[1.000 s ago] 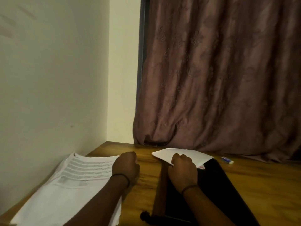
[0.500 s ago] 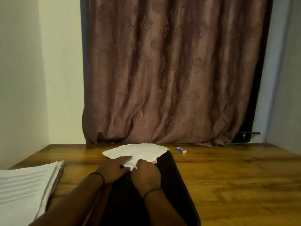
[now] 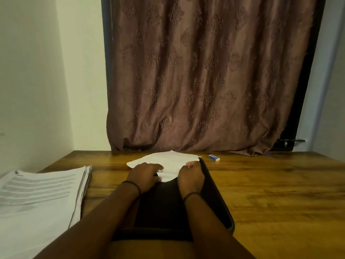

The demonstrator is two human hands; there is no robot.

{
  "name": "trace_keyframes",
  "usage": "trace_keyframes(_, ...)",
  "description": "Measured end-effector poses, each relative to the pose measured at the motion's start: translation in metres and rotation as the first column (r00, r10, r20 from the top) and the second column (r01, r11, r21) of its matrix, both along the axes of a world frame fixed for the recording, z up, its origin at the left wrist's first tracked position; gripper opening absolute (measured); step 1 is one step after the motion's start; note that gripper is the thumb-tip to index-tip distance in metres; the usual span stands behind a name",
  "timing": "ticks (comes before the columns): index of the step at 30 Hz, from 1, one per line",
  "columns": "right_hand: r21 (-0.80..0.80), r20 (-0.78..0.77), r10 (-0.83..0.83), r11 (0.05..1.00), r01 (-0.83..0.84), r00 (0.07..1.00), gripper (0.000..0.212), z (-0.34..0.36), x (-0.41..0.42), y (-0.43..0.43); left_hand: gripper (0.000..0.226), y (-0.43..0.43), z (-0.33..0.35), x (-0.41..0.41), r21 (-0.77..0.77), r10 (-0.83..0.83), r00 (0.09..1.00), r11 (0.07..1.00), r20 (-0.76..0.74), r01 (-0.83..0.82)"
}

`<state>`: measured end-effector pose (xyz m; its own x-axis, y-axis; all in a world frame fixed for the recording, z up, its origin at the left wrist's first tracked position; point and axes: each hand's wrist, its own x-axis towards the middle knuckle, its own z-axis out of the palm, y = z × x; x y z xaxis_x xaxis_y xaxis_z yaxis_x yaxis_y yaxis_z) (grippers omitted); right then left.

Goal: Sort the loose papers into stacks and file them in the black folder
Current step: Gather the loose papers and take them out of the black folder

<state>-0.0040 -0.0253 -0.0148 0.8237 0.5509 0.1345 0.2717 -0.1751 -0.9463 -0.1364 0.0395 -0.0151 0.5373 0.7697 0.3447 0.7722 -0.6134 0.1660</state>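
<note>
Spreading under both hands, the table (image 3: pixel 270 193) carries a stack of papers (image 3: pixel 41 193) well left of the left hand (image 3: pixel 144 174), while the black folder (image 3: pixel 162 208) lies beneath both wrists. A white sheet (image 3: pixel 168 161) juts from its far end under the fingers: the left hand presses it flat, fingers relaxed, the right hand (image 3: pixel 190 174) pinches its edge, seemingly to feed it in; a small eraser (image 3: pixel 214 157) sits beyond the right hand.

Glossy grained wood table (image 3: pixel 270 193), matt black folder (image 3: pixel 164 208), smooth white paper (image 3: pixel 168 162), embossed cloth curtain (image 3: pixel 205 71).
</note>
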Motion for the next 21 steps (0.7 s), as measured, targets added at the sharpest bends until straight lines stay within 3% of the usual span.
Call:
trace_keyframes(6, 0.158, -0.11, -0.079, 0.983, 0.096, 0.991, 0.017, -0.004, -0.004, -0.008, 0.032, -0.007, -0.006, -0.009, 0.147, 0.003, 1.0, 0.989, -0.009, -0.002)
trace_keyframes(8, 0.228, -0.124, -0.114, 0.963, 0.14, 0.986, 0.01, -0.005, -0.006, -0.013, 0.031, -0.013, -0.005, -0.006, 0.188, 0.021, 0.994, 0.981, 0.109, -0.042)
trace_keyframes(9, 0.253, -0.129, -0.133, 0.954, 0.163, 0.983, 0.008, -0.005, -0.006, -0.015, 0.029, -0.015, -0.004, -0.006, 0.182, 0.033, 0.969, 0.98, 0.246, -0.079)
trace_keyframes(12, 0.269, -0.181, -0.094, 0.953, 0.141, 0.979, 0.012, -0.006, -0.005, -0.019, 0.019, -0.026, 0.015, -0.006, 0.076, 0.08, 0.735, 0.981, 0.674, -0.177)
trace_keyframes(16, 0.141, -0.206, 0.158, 0.981, -0.13, 0.966, 0.037, -0.001, -0.016, -0.018, 0.02, -0.041, 0.063, -0.015, -0.119, 0.139, 0.349, 0.99, 0.927, -0.079)
trace_keyframes(17, 0.182, -0.282, 0.264, 0.958, -0.219, 0.922, 0.039, 0.002, -0.02, -0.02, 0.019, -0.043, 0.073, -0.02, -0.165, 0.159, 0.249, 0.986, 0.955, 0.006)
trace_keyframes(19, 0.339, -0.469, 0.521, 0.852, -0.4, 0.713, 0.036, 0.01, -0.029, -0.027, 0.015, -0.046, 0.086, -0.035, -0.217, 0.212, 0.046, 0.948, 0.976, 0.234)
trace_keyframes(21, 0.504, -0.497, 0.693, 0.72, -0.477, 0.522, 0.037, 0.016, -0.039, -0.03, 0.016, -0.047, 0.089, -0.052, -0.254, 0.281, -0.017, 0.89, 0.959, 0.379)
